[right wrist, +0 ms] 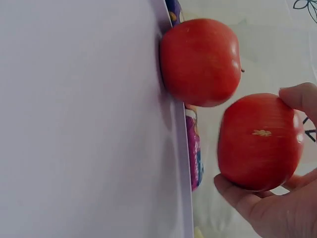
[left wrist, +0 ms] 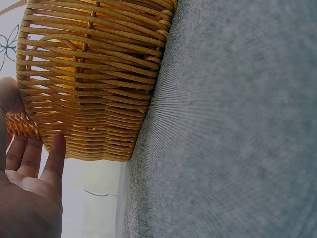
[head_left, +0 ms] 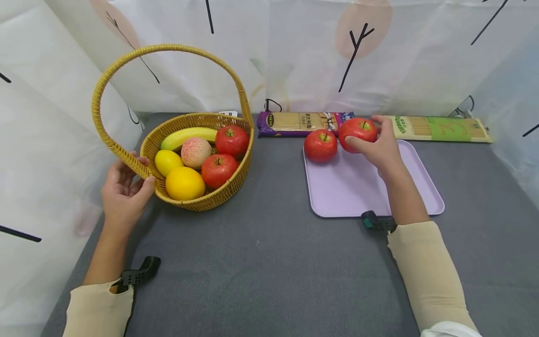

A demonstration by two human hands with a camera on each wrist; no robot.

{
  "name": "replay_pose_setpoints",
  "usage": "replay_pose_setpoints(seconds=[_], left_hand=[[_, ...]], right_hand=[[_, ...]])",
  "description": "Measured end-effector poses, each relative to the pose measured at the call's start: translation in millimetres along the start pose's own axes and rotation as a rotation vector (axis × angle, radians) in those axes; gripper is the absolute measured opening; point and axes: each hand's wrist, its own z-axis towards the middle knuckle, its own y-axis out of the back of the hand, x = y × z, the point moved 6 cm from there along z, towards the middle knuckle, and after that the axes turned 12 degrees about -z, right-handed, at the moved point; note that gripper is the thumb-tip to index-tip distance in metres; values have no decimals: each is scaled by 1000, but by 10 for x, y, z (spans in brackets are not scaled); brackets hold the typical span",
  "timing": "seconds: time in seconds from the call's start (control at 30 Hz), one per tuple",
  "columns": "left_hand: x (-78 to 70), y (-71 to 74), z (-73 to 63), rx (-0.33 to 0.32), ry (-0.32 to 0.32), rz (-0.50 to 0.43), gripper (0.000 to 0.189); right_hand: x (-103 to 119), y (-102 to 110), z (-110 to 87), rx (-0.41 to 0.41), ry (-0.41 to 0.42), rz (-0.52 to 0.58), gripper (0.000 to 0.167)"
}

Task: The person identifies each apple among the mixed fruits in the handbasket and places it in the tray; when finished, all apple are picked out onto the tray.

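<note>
My left hand (head_left: 125, 194) grips the yellow wicker basket (head_left: 219, 195) at its left side, where the tall handle (head_left: 98, 100) meets the rim. Inside the basket lie a banana (head_left: 181, 136), a peach (head_left: 195, 152), a lemon (head_left: 167, 162), an orange (head_left: 185, 183) and two red apples (head_left: 232, 141). With thumb and fingers, my right hand (head_left: 383, 147) holds another red apple (right wrist: 260, 141) over the far edge of a lilac tray (head_left: 349, 189). Close beside it, one more apple (head_left: 320, 146) sits in the tray's far left corner.
Behind the tray lie a purple noodle packet (head_left: 301, 122) and a green-and-cream noodle packet (head_left: 442, 128). A patterned white curtain (head_left: 303, 56) hangs along the back and sides of the grey table (head_left: 261, 267).
</note>
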Motion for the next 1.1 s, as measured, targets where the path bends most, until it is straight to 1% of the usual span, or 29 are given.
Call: replay_pose_setpoints(seconds=[0.1,0.17,0.2,0.3,0.43,0.73,0.87,1.0,1.1], left_hand=[[2,-5,4,0,1,5,58],[0,-15,4,1,3,-11,58],[-9,-20,5,6,-2,-4,57],[-19,-33,5,14,-12,-7,57],[-15,-32,9,9,-7,-17,57],[-8,-19,2,-4,1,-25,58],[-19,-19,-1,0,-2,-1,58],[-7,-6,1,-2,0,1,58],[8,-1,2,-7,9,-21,58]], right_hand=[[-65,-17,16,50,-30,-38,92],[-109,-29,29,75,-48,-49,92],[-132,-31,37,84,-59,-52,92],[-196,-32,55,100,-87,-66,93],[-251,-41,72,113,-101,-76,94],[-217,-58,91,104,-66,-74,92],[-215,-73,93,98,-73,-65,93],[-216,-87,94,104,-77,-62,96],[-182,-85,77,94,-66,-64,98]])
